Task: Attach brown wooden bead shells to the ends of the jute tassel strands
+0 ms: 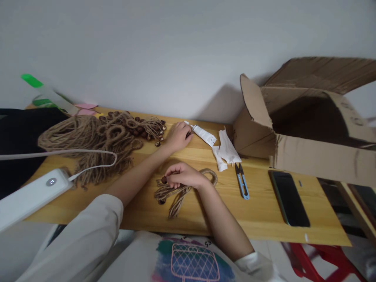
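Note:
My right hand (183,175) rests on a jute rope piece (176,194) lying on the wooden table (264,215), its fingers pinched round a dark bead at the rope's left end. My left hand (178,136) reaches across to the far side. Its curled fingers touch the nozzle end of a white glue tube (204,134), beside a big pile of jute rope pieces with brown beads (105,135).
An open cardboard box (308,129) stands at the right rear. Crumpled white paper (227,150), blue thread snips (242,181) and a dark phone (289,197) lie right of my hands. A white power strip with cable (32,194) sits at the left edge.

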